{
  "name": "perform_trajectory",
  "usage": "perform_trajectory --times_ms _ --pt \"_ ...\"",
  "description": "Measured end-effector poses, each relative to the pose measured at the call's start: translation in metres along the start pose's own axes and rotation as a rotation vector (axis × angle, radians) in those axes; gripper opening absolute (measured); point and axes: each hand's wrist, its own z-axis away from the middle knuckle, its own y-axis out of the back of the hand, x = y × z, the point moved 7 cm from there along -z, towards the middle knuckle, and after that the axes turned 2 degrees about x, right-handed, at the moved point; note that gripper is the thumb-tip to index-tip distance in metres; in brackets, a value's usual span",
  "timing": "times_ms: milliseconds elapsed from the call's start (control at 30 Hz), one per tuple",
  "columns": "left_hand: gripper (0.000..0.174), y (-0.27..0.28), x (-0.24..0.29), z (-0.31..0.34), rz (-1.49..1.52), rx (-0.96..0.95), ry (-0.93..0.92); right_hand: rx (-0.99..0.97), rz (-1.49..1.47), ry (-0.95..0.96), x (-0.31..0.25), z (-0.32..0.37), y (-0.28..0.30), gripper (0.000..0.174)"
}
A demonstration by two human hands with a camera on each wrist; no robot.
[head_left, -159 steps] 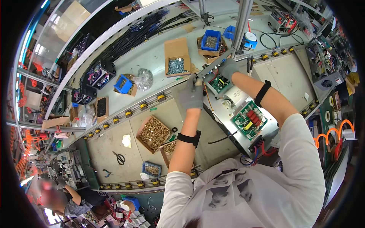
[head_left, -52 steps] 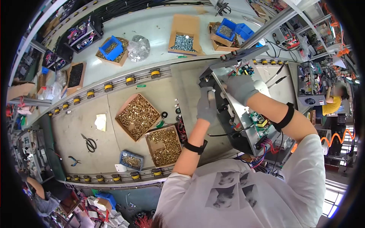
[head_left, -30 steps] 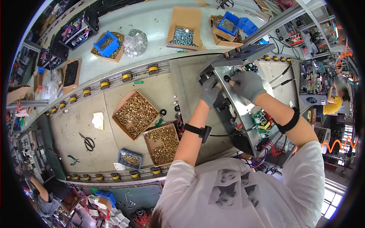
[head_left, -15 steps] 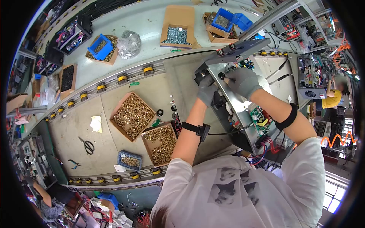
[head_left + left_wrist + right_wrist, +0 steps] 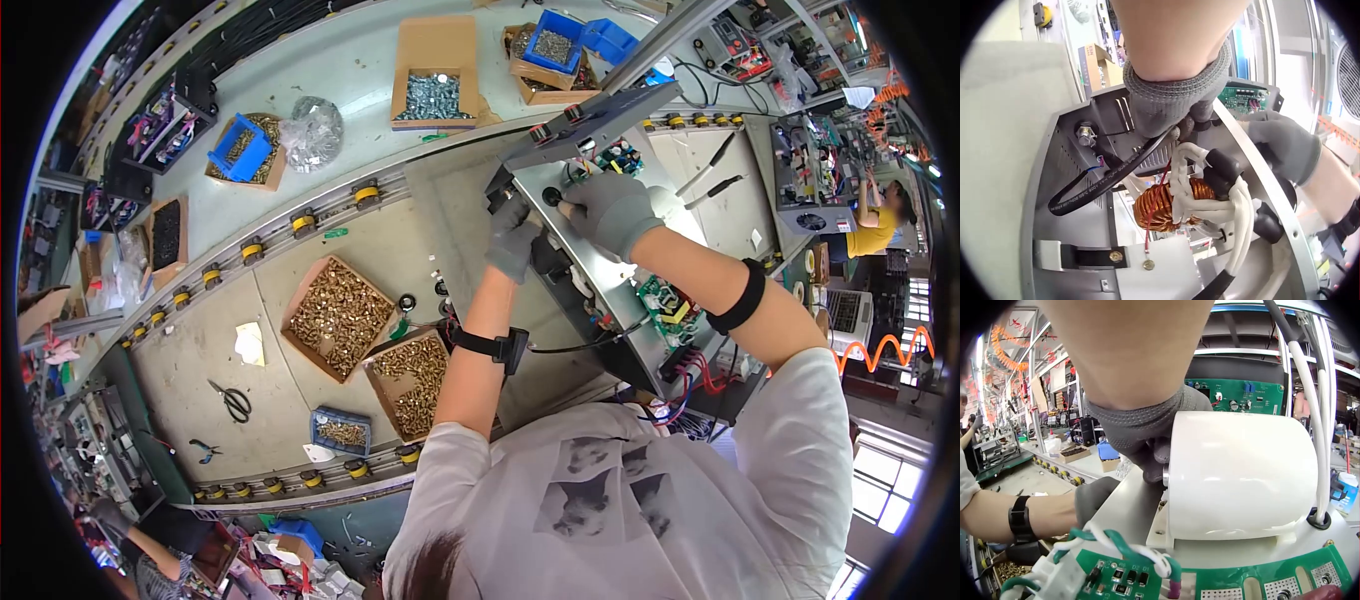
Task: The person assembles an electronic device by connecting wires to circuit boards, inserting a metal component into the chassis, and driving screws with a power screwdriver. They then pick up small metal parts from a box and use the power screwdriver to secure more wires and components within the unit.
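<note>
Metal chassis set slantwise on worktop; left hand lowered inside chassis, fingers curled near black cable, perhaps for steadying; whether cable is pinched cannot be told; right hand placed across chassis's inner wall, fingers bent beside white cylinder, anything held hidden; wall apparently reached from both faces; right elbow bent outward, left forearm angled forward; box of brass parts placed left of chassis, well apart.
</note>
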Motion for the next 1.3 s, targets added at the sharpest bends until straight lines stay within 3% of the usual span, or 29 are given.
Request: perform_trajectory --times_ms 100,233,333,433,500,567,700,800,1000,1067,1133,1233,1300 --pt "0.041 0.003 0.012 -0.001 -0.197 0.112 0.008 -0.008 0.007 0.007 -0.002 -0.001 0.000 0.021" --pt "0.039 0.012 0.004 -0.013 -0.210 0.131 -0.039 0.033 0.019 0.036 0.000 -0.002 -0.001 0.022" --pt "0.042 0.008 0.012 -0.013 -0.410 0.078 -0.134 0.066 0.039 0.037 -0.003 0.001 -0.002 0.023" --pt "0.042 0.009 0.012 -0.011 -0.383 0.090 -0.083 0.051 0.051 0.009 -0.003 0.001 -0.002 0.024" --pt "0.038 0.007 0.005 -0.010 -0.102 0.025 0.034 0.028 0.051 0.004 -0.004 0.001 -0.001 0.024" --pt "0.039 0.008 -0.001 -0.015 -0.052 -0.041 0.061 -0.064 0.029 -0.038 -0.002 0.000 -0.002 0.026" --pt "0.042 0.004 -0.023 -0.022 0.196 -0.158 0.138 -0.004 -0.066 -0.030 0.001 -0.003 -0.003 0.026" --pt "0.042 -0.010 -0.014 -0.017 0.375 -0.111 0.110 -0.030 -0.010 0.101 0.001 -0.010 -0.006 0.026" --pt "0.050 -0.009 -0.017 -0.027 0.352 -0.170 0.159 -0.052 -0.030 0.107 -0.002 -0.020 0.002 0.027" --pt "0.049 -0.019 -0.007 -0.022 0.476 -0.316 0.170 -0.189 -0.169 0.047 -0.001 -0.017 -0.003 0.027" --pt "0.049 -0.021 -0.004 -0.021 0.499 -0.332 0.164 -0.174 -0.151 0.043 -0.001 -0.018 -0.002 0.026" --pt "0.045 -0.016 -0.005 -0.020 0.421 -0.216 0.090 -0.162 -0.149 0.038 0.001 -0.016 -0.003 0.026" --pt "0.039 -0.003 -0.015 -0.023 0.155 -0.063 0.111 -0.157 -0.157 0.043 0.000 -0.016 -0.002 0.026"
